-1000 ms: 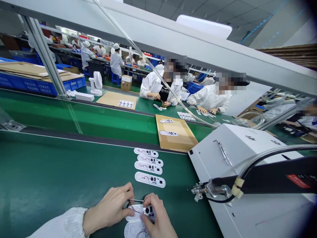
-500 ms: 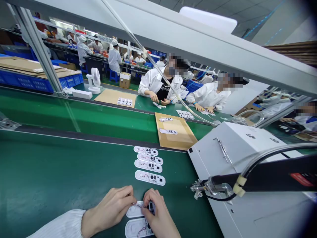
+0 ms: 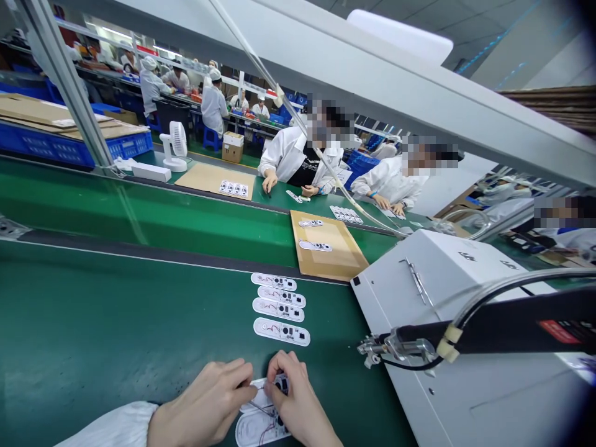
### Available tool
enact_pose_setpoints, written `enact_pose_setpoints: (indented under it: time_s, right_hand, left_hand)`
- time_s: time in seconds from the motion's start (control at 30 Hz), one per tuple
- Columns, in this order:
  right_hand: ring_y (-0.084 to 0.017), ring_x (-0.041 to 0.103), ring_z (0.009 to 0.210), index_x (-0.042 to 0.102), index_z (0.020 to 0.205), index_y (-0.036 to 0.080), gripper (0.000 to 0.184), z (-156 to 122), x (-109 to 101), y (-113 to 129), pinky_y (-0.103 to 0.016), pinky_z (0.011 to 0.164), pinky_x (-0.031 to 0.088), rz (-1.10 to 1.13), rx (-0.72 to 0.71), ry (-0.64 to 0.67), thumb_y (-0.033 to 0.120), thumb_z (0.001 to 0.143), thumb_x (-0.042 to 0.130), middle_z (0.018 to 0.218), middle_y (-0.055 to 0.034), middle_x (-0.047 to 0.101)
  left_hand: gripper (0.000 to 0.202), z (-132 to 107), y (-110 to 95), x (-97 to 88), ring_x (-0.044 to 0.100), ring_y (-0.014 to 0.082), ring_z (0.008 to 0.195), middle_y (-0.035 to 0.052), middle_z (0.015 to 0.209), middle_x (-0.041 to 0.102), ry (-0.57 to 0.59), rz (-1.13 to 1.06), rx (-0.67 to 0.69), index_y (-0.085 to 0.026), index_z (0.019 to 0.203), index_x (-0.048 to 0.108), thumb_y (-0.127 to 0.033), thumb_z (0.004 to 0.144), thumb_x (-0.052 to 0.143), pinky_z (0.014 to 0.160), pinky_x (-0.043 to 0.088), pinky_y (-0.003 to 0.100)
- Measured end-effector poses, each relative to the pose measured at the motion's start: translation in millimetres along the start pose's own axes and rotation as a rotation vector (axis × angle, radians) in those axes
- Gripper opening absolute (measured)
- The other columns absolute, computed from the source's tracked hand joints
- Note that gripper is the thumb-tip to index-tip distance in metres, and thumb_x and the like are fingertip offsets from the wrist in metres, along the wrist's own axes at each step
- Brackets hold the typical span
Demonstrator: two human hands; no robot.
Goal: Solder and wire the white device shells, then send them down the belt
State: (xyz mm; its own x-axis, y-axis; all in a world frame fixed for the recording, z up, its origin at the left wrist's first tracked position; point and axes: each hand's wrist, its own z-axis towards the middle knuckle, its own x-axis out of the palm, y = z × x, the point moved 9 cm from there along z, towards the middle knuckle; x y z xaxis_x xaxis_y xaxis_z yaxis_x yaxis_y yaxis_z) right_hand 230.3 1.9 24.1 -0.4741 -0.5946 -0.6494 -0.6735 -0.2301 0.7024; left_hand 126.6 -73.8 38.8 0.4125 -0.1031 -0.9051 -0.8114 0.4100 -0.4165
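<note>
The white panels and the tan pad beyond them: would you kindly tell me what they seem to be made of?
The panels look like smooth white plastic, perhaps coated card, with a slight sheen, dark components and thin reddish lines; the look leaves it open. The pad looks like matte cardboard, going by its dull brown, paper-like surface.

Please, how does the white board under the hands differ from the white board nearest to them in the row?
The white board under the hands is partly covered by the left hand and right hand, while the nearest row board is uncovered and untouched. The board under the hands lies next to a lower board, while the nearest row board has its neighbours only on the far side. Both are white, long, rounded boards with small dark parts.
</note>
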Motion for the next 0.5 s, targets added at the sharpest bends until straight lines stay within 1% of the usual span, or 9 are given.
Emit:
enact_pose_setpoints:
  time_s: [0.1, 0.2, 0.37, 0.5]
  right_hand:
    - [-0.021, 0.057, 0.095, 0.057, 0.082, 0.019, 0.018, 0.6, 0.1, 1.0, -0.041, 0.090, 0.045, -0.026, 0.009, -0.006, 0.001, 0.084, 0.062, 0.091, 0.0014, 0.059]
    - [-0.021, 0.057, 0.095, 0.058, 0.081, 0.019, 0.017, 2.1, 1.2, 3.1, -0.042, 0.092, 0.046, -0.047, 0.009, -0.011, 0.003, 0.086, 0.063, 0.089, 0.0017, 0.059]
    - [-0.022, 0.057, 0.095, 0.058, 0.083, 0.019, 0.013, 4.4, 1.2, 1.4, -0.043, 0.091, 0.046, -0.053, 0.005, -0.026, 0.008, 0.088, 0.063, 0.090, 0.0013, 0.059]
    - [-0.021, 0.056, 0.094, 0.058, 0.084, 0.019, 0.013, 4.5, 1.5, -0.9, -0.042, 0.089, 0.046, -0.041, 0.001, -0.020, 0.008, 0.085, 0.065, 0.089, 0.0015, 0.059]
  left_hand:
    - [0.027, -0.3, -1.3, 2.4, 0.056, 0.0208, 0.083, 0.0012, 0.096, 0.060, 0.010, 0.045, 0.015, -0.024, 0.100, 0.058, -0.001, 0.088, 0.051, 0.057, 0.028, 0.035]
    - [0.027, 0.8, -2.3, 2.1, 0.056, 0.0212, 0.081, 0.0018, 0.095, 0.059, 0.007, 0.087, 0.024, -0.023, 0.102, 0.058, -0.001, 0.089, 0.051, 0.056, 0.027, 0.035]
    - [0.027, 1.6, -6.1, 3.6, 0.055, 0.0216, 0.081, 0.0026, 0.094, 0.058, -0.006, 0.119, 0.043, -0.022, 0.105, 0.057, -0.001, 0.090, 0.050, 0.057, 0.032, 0.034]
    - [0.029, 1.7, -5.0, 8.4, 0.056, 0.0226, 0.082, 0.0038, 0.094, 0.058, -0.005, 0.149, 0.023, -0.021, 0.106, 0.058, 0.001, 0.088, 0.051, 0.057, 0.035, 0.034]
